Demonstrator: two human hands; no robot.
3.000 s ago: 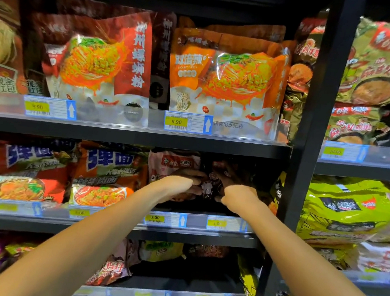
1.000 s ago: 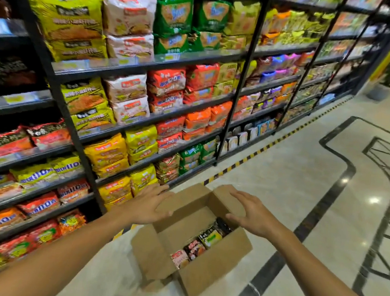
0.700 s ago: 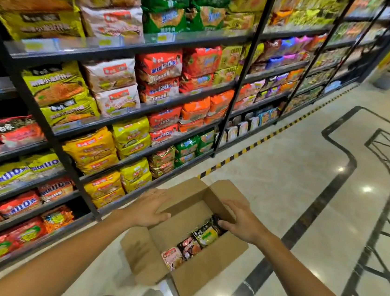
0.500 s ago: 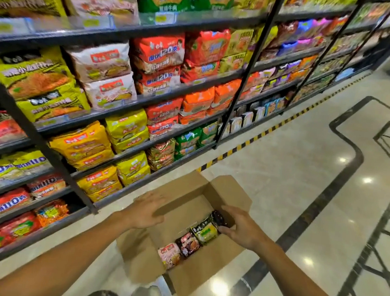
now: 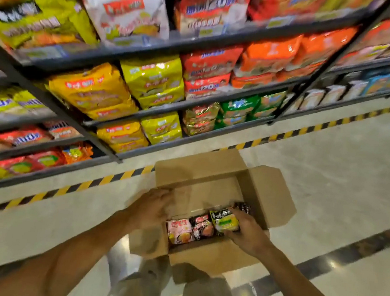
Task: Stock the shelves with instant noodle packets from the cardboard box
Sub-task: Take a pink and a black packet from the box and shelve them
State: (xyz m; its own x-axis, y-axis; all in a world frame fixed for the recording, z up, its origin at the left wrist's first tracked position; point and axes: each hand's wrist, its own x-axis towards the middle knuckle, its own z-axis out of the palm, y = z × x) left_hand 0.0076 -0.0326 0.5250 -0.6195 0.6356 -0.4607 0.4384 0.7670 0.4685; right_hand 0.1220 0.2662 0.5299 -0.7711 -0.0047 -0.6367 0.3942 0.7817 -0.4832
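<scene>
An open cardboard box [image 5: 210,256] sits on the floor below me, flaps spread. Along its near side stands a row of noodle packets: a pink one [image 5: 179,230], a dark red one [image 5: 202,226], a yellow-green one [image 5: 224,220] and a dark one [image 5: 243,207] behind. My right hand [image 5: 247,231] reaches into the box and curls its fingers around the yellow-green packet. At the box's left flap, my left hand [image 5: 151,210] grips the cardboard edge. The view is motion-blurred.
Dark metal shelves [image 5: 201,44] packed with yellow, orange, red and green noodle bags fill the left and top. A yellow-black hazard stripe [image 5: 103,180] runs along the shelf base. Pale polished floor [image 5: 343,184] with a dark inlay band lies to the right.
I turned from the shelf down to the box on the floor. Both hands dropped to it; the right hand went inside and closed around the yellow-green packet, the left took the flap.
</scene>
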